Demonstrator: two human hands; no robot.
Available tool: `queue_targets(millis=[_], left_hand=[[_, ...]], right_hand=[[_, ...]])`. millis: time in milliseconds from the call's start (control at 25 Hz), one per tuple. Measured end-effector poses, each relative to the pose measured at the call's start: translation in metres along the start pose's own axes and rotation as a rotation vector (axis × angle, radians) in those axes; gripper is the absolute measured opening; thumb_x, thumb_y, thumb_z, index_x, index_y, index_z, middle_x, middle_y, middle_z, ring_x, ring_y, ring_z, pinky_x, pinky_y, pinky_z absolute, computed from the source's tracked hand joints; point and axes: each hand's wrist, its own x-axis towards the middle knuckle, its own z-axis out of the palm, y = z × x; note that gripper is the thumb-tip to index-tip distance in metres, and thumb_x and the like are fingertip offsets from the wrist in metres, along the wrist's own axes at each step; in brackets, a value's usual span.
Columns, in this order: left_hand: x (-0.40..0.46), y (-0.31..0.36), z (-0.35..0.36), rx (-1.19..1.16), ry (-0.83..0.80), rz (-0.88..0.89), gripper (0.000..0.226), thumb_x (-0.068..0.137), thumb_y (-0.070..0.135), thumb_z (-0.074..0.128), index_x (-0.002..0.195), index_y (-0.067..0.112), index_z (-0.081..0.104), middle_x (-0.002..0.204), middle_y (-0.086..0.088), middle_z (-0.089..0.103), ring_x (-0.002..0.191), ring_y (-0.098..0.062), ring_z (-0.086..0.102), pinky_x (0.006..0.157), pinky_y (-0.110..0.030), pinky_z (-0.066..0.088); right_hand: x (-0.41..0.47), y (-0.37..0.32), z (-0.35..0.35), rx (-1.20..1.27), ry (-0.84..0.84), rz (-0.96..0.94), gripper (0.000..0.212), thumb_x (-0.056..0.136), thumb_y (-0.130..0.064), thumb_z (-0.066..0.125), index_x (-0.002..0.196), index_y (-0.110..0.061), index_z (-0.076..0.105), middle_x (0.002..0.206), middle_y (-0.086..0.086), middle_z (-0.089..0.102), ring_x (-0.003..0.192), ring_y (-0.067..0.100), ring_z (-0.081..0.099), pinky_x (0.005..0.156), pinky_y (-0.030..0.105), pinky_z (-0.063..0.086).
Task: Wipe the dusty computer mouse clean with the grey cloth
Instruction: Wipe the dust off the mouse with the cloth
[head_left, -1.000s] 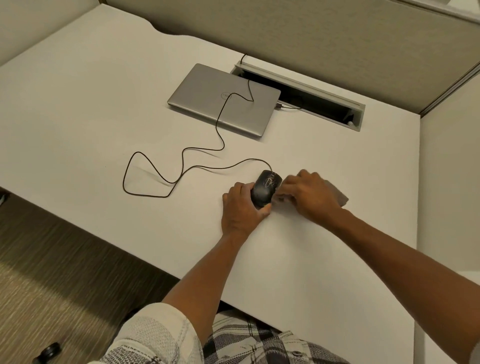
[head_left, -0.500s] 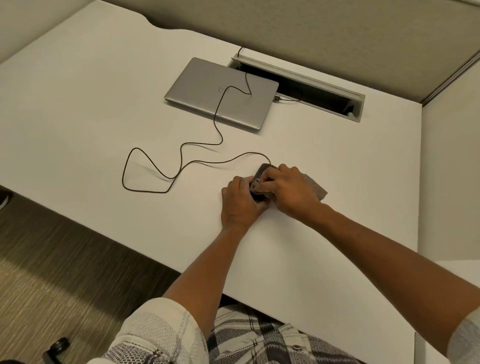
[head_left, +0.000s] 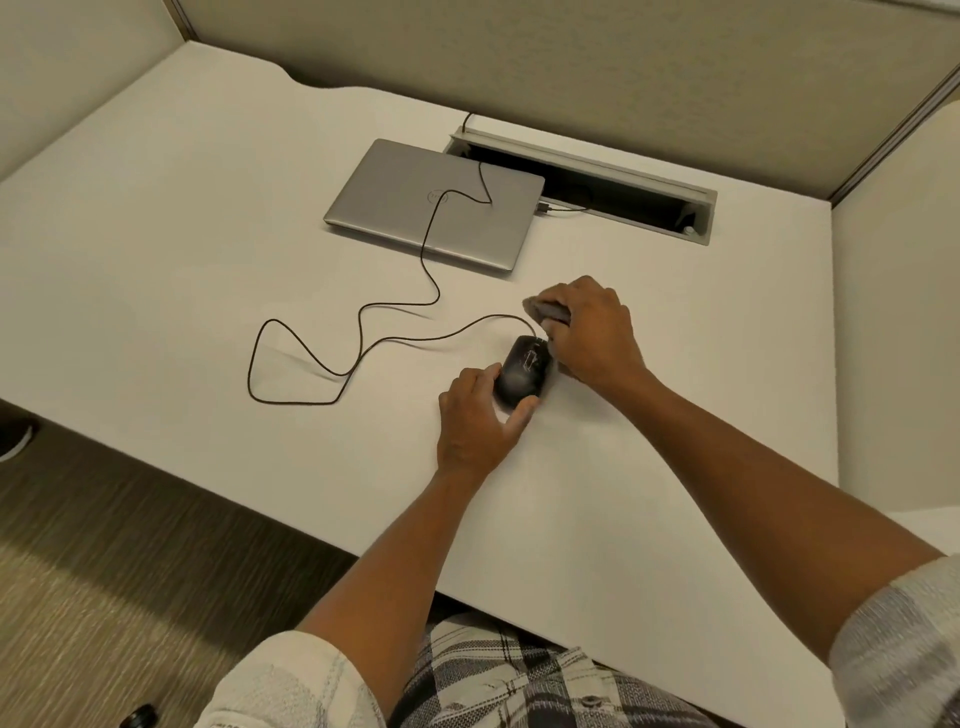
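White desk (head_left: 208, 218) takes up most of view, cubicle walls round it. Closed silver laptop (head_left: 434, 202) near back, cable tray slot (head_left: 582, 182) just behind. Black cord (head_left: 363, 353) loops across desk and over laptop lid. Right hand (head_left: 592, 332) curled tight round bunched grey cloth (head_left: 548, 312), hovering just beside mouse's front end, not on top. Left hand (head_left: 478, 415) half open, fingers and thumb pinching black computer mouse (head_left: 522, 370) at near end, pale dusty smudges on its top.
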Motion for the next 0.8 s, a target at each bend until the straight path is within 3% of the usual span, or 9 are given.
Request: queue_targets(millis=[160,280,360,440,560,640,720,800], left_hand=[[0.002,-0.001,0.000,-0.008,0.014,-0.013,0.052,0.083,0.052,0.066,0.123,0.019,0.060,0.102,0.002,0.057,0.095,-0.018,0.053,0.085,-0.034,0.039],[0.002,-0.002,0.001,-0.016,0.017,-0.005,0.049,0.083,0.052,0.067,0.119,0.019,0.061,0.098,0.003,0.056,0.092,-0.018,0.053,0.084,-0.035,0.041],[0.002,-0.001,0.000,-0.012,0.014,-0.007,0.050,0.082,0.052,0.067,0.120,0.019,0.061,0.098,0.002,0.056,0.093,-0.018,0.054,0.085,-0.035,0.041],[0.002,-0.001,0.000,-0.008,0.018,-0.011,0.051,0.082,0.050,0.068,0.120,0.018,0.062,0.098,0.001,0.056,0.093,-0.020,0.054,0.085,-0.036,0.042],[0.002,0.000,-0.001,-0.004,0.021,-0.010,0.051,0.081,0.048,0.070,0.120,0.017,0.062,0.097,0.000,0.056,0.092,-0.020,0.054,0.084,-0.036,0.041],[0.002,0.000,0.000,-0.007,0.027,-0.010,0.050,0.081,0.048,0.070,0.119,0.016,0.062,0.096,0.000,0.056,0.092,-0.020,0.054,0.085,-0.036,0.041],[0.002,0.000,0.000,-0.004,0.031,-0.013,0.049,0.081,0.048,0.071,0.118,0.016,0.062,0.095,0.000,0.055,0.091,-0.021,0.054,0.085,-0.036,0.041],[0.001,0.000,0.000,-0.009,0.029,-0.015,0.049,0.081,0.048,0.070,0.119,0.017,0.062,0.095,0.001,0.055,0.091,-0.020,0.054,0.085,-0.034,0.039]], right_hand=[[-0.005,0.000,0.009,0.285,-0.015,0.086,0.037,0.087,-0.028,0.065,0.122,-0.021,0.061,0.117,0.005,0.059,0.105,0.020,0.055,0.088,0.029,0.043],[-0.011,0.007,0.016,0.288,-0.264,0.005,0.042,0.084,-0.039,0.065,0.121,-0.025,0.056,0.121,0.004,0.059,0.110,0.023,0.053,0.094,0.043,0.047],[-0.010,0.017,0.010,0.245,-0.416,0.033,0.064,0.086,-0.043,0.064,0.144,-0.031,0.040,0.151,0.006,0.041,0.136,0.025,0.038,0.111,0.051,0.035],[-0.010,0.031,0.002,0.248,-0.501,0.084,0.081,0.088,-0.039,0.066,0.155,-0.036,0.020,0.163,0.008,0.017,0.148,0.028,0.019,0.118,0.046,0.024],[-0.015,0.042,0.002,0.246,-0.450,0.147,0.093,0.083,-0.039,0.074,0.156,-0.029,0.018,0.155,0.008,0.034,0.137,0.031,0.038,0.111,0.042,0.036],[-0.016,0.041,0.006,0.208,-0.406,0.224,0.091,0.076,-0.047,0.079,0.150,-0.022,0.032,0.142,0.007,0.049,0.127,0.031,0.047,0.104,0.044,0.042],[-0.015,0.041,0.009,0.162,-0.402,0.236,0.070,0.073,-0.051,0.079,0.129,-0.018,0.054,0.122,0.006,0.060,0.114,0.030,0.054,0.093,0.041,0.047],[-0.016,0.044,0.009,0.160,-0.370,0.219,0.050,0.073,-0.050,0.078,0.106,-0.016,0.061,0.103,0.005,0.063,0.099,0.028,0.057,0.076,0.035,0.046]])
